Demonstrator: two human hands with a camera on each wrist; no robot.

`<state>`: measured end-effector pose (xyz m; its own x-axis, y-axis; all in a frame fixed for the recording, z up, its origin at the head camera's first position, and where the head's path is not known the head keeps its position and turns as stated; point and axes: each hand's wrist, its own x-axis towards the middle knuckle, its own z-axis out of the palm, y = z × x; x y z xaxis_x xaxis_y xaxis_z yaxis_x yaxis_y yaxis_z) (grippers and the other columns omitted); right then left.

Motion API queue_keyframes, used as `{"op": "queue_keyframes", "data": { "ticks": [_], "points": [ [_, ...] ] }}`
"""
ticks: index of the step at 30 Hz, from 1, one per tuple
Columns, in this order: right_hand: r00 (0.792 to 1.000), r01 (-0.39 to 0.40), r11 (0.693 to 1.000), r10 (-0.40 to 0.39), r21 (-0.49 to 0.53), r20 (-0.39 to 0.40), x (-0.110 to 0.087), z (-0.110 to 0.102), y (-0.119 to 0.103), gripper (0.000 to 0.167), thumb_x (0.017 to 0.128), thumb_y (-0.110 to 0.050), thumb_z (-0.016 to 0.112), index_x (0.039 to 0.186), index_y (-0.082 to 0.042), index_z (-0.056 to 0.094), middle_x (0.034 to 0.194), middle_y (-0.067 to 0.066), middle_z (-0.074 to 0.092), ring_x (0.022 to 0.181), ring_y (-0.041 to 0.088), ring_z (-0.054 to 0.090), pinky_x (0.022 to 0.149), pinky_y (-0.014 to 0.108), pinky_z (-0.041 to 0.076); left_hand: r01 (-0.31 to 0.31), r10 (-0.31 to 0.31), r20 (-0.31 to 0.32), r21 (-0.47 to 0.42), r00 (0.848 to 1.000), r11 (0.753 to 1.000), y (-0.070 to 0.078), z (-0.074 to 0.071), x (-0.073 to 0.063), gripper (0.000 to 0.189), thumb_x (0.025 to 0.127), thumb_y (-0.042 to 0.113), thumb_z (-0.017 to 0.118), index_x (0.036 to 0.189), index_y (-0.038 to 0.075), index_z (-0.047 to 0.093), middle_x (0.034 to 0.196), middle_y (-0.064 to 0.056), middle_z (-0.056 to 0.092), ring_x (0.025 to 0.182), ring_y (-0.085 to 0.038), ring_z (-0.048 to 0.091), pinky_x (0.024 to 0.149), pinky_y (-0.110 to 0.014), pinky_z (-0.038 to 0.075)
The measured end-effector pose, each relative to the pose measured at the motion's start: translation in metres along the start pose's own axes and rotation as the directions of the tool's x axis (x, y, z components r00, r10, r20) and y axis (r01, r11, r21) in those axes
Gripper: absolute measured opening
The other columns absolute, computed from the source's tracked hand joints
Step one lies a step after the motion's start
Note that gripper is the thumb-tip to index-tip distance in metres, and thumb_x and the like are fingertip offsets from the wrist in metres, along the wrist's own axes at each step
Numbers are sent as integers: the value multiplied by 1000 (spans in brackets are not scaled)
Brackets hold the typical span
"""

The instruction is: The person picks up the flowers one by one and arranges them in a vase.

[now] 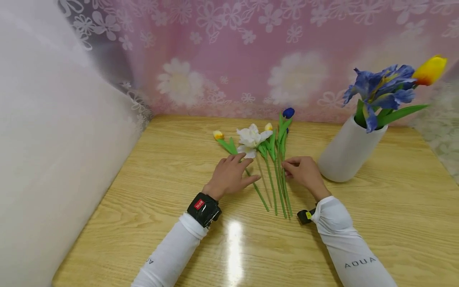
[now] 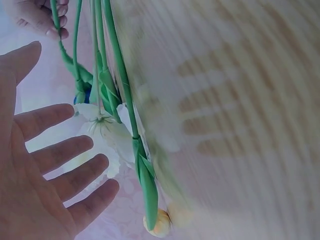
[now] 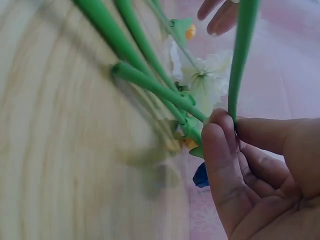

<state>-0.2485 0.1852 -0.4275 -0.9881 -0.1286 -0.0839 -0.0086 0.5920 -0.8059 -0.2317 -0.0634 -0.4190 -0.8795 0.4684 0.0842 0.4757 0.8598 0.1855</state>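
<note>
Artificial flowers lie side by side on the wooden table (image 1: 172, 167), stems toward me. Among them are a white flower (image 1: 251, 135), a yellow-and-white tulip (image 1: 218, 135) at the left and blue tulips (image 1: 288, 113) at the right. My right hand (image 1: 305, 173) pinches a green stem (image 3: 242, 55) between thumb and fingers at the right side of the row, where the blue tulips are. Another stem (image 3: 150, 87) passes behind those fingers in the right wrist view. With fingers spread and nothing held, my left hand (image 1: 231, 175) hovers by the leftmost tulip's stem (image 2: 117, 65).
A white vase (image 1: 348, 155) stands at the right of the table, holding a blue iris (image 1: 380, 89) and a yellow-and-red tulip (image 1: 430, 71). Behind the table hangs a pink floral curtain (image 1: 222, 52). A white surface (image 1: 53, 139) rises along the left side.
</note>
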Motion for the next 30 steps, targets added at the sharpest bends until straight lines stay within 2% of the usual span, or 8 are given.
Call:
{"op": "queue_keyframes", "data": {
  "ticks": [7, 14, 22, 27, 30],
  "points": [
    [999, 28, 1000, -28, -15, -34, -8, -4, -5, 37, 98, -26, 58, 118, 4, 64, 97, 17, 69, 78, 26, 69, 70, 40, 56, -18, 18, -14, 16, 1000, 1000, 3, -1, 2, 64, 93, 62, 45, 142, 21, 48, 146, -7, 40, 129, -29, 42, 101, -48, 37],
    [994, 63, 987, -75, -145, -81, -18, -5, -13, 31, 96, -24, 60, 111, 1, 69, 89, 13, 70, 76, 24, 67, 63, 36, 53, -34, 34, -37, 12, 999, 999, 7, 1, 3, 64, 93, 62, 45, 140, 20, 50, 143, -7, 43, 127, -29, 44, 99, -48, 38],
    [992, 54, 990, -68, -131, -105, -22, -9, -11, 31, 96, -25, 61, 112, 1, 68, 91, 13, 70, 77, 25, 67, 63, 35, 53, -46, 45, -47, -10, 998, 999, 10, 5, 4, 64, 93, 62, 45, 140, 20, 51, 143, -7, 44, 127, -29, 44, 99, -49, 38],
    [980, 99, 989, -117, -115, -164, -25, -15, -11, 31, 96, -24, 61, 112, 1, 68, 92, 14, 69, 77, 25, 67, 64, 36, 54, -43, 41, -48, -37, 998, 998, 12, 4, 5, 64, 93, 62, 45, 141, 20, 48, 145, -7, 41, 129, -28, 42, 100, -49, 37],
    [961, 156, 981, -178, -119, -213, -29, -20, -15, 29, 96, -22, 61, 112, 2, 68, 94, 15, 69, 81, 27, 66, 67, 39, 53, -53, 50, -62, -42, 997, 998, 13, 3, 6, 64, 93, 61, 45, 142, 20, 47, 145, -7, 41, 128, -28, 42, 100, -49, 37]
  ]
}}
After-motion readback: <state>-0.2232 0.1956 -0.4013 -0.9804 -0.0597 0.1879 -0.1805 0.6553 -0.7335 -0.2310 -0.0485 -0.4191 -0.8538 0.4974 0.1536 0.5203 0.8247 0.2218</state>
